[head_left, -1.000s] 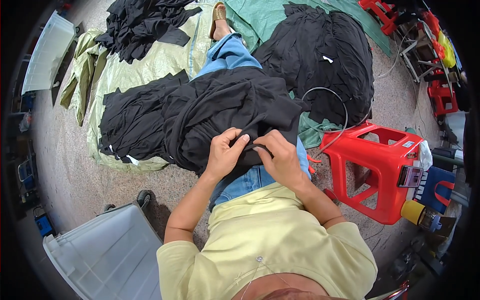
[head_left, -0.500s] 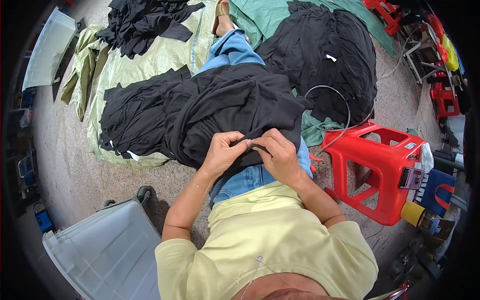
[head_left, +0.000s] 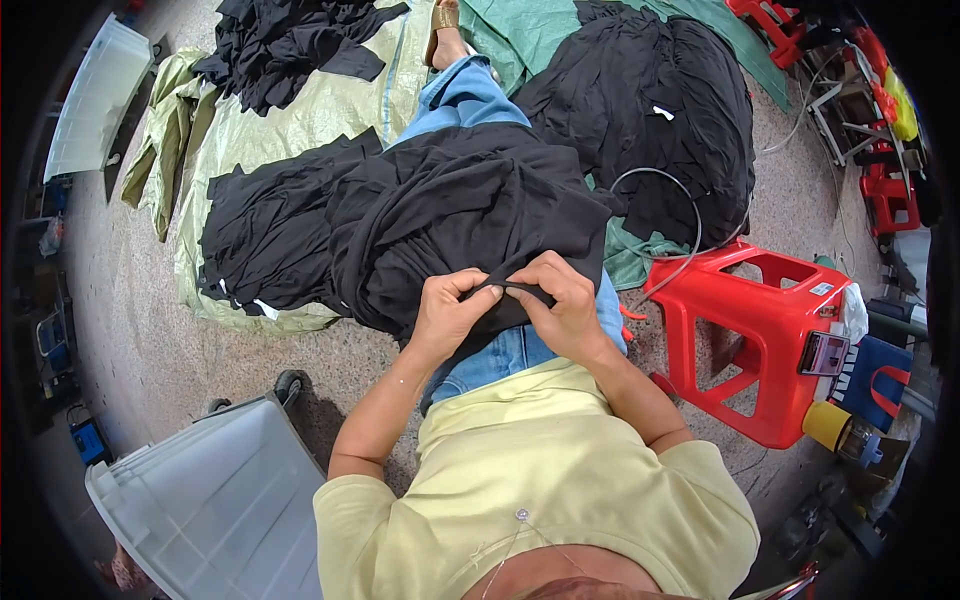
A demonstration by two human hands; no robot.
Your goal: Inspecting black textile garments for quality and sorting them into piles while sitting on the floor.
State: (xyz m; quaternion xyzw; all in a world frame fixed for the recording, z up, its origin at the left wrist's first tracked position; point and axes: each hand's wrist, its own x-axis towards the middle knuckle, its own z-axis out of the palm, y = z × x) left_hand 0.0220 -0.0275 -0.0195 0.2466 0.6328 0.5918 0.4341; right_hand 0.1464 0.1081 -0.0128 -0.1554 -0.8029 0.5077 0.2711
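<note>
A black garment (head_left: pixel 470 200) lies bunched across my lap over my blue jeans. At its near edge my left hand (head_left: pixel 448 308) pinches the cloth between thumb and fingertips. Close beside it, my right hand (head_left: pixel 560 303) pinches the same edge, with the two thumb tips almost meeting. A narrow folded strip of the fabric runs between the fingers of both hands. Whether anything small sits under the fingertips cannot be made out. To the left, a stack of black garments (head_left: pixel 265 225) with small white tags touches the cloth on my lap.
A red plastic stool (head_left: pixel 690 340) stands at my right, with a grey cable looping behind it. A large black garment pile (head_left: pixel 650 110) lies beyond on a green sheet. Another black heap (head_left: pixel 290 50) rests on a pale woven sheet (head_left: pixel 225 150). A translucent bin (head_left: pixel 220 500) is at lower left.
My fingertips have shifted slightly along the garment's edge, and my right fingers are spread a little differently, showing more of the folded strip. Both hands keep their pinch.
</note>
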